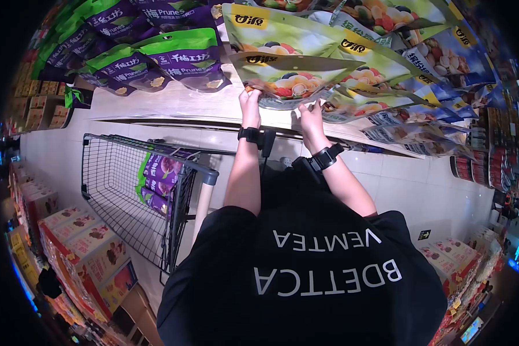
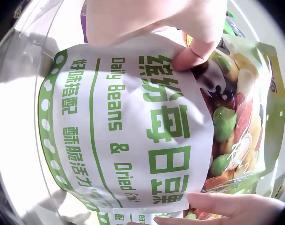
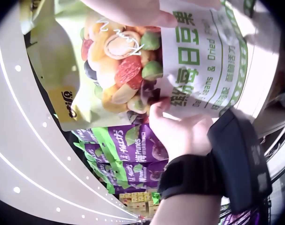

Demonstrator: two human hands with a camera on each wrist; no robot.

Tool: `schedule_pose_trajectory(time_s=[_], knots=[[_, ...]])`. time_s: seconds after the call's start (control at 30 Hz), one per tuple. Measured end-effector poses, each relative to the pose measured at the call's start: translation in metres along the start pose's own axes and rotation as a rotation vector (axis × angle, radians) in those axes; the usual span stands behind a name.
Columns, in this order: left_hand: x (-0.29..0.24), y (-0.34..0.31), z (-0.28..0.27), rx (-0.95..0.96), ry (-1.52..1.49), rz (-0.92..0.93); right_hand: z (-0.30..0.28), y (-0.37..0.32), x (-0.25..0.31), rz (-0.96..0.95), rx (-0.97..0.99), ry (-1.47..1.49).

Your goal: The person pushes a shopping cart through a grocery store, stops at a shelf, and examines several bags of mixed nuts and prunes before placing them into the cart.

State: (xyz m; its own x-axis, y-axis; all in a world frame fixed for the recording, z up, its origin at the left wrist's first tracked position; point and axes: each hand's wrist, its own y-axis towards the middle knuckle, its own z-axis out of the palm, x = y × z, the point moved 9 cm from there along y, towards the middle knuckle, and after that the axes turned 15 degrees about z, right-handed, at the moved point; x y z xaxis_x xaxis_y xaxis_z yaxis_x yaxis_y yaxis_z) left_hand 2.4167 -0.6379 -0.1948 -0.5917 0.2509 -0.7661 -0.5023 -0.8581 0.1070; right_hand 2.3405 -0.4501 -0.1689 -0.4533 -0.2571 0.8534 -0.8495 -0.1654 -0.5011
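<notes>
A green snack bag [image 1: 284, 85] with a white "Daily Beans & Dried Fruit" label [image 2: 133, 131] and a clear window showing mixed beans and fruit [image 3: 124, 70] hangs low at the front of the display. My left hand [image 1: 249, 97] grips its left lower edge, thumb pressed on the label [image 2: 198, 49]. At the bag's right lower edge my right hand [image 1: 310, 109] pinches it, fingers lying along the bottom [image 2: 226, 208]. In the right wrist view the left hand [image 3: 177, 129], with a black wrist strap, holds the bag from below.
More green bags of the same kind [image 1: 352, 40] hang above and to the right. Purple prune bags [image 1: 181, 57] hang at the left. A wire shopping cart [image 1: 121, 196] stands at my left with purple bags [image 1: 158, 181] in it. Boxed goods [image 1: 86, 248] line the lower left.
</notes>
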Motion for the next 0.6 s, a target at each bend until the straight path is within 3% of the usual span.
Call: schedule_pose_trajectory(time_s=[0.07,0.13,0.2,0.27,0.33,0.43,0.47,0.5,0.6], knots=[[0.005,0.004,0.001,0.011,0.010,0.006,-0.001,-0.010,-0.005,0.018,0.088,0.018],[0.010,0.010,0.003,0.076,0.072,-0.012,0.008,-0.028,-0.017,0.178,0.340,0.050],[0.007,0.011,0.006,0.080,0.097,-0.016,-0.004,-0.048,-0.003,0.182,0.353,0.030],[-0.011,0.010,0.012,0.048,0.198,0.053,-0.026,-0.053,0.014,0.053,0.218,-0.112],[-0.016,0.006,0.016,0.027,0.215,0.056,-0.034,-0.043,0.017,-0.020,0.232,-0.142],[-0.011,-0.001,-0.021,-0.196,0.429,0.225,-0.031,-0.034,0.015,-0.117,0.282,-0.189],[-0.015,-0.011,-0.029,-0.268,0.422,0.168,-0.028,-0.040,0.020,-0.148,0.283,-0.207],[-0.042,-0.027,-0.022,-0.286,0.515,0.227,-0.023,-0.044,0.021,-0.198,0.317,-0.240],[-0.113,-0.075,0.015,-0.179,0.382,0.257,0.004,-0.076,0.026,-0.266,0.468,-0.264]])
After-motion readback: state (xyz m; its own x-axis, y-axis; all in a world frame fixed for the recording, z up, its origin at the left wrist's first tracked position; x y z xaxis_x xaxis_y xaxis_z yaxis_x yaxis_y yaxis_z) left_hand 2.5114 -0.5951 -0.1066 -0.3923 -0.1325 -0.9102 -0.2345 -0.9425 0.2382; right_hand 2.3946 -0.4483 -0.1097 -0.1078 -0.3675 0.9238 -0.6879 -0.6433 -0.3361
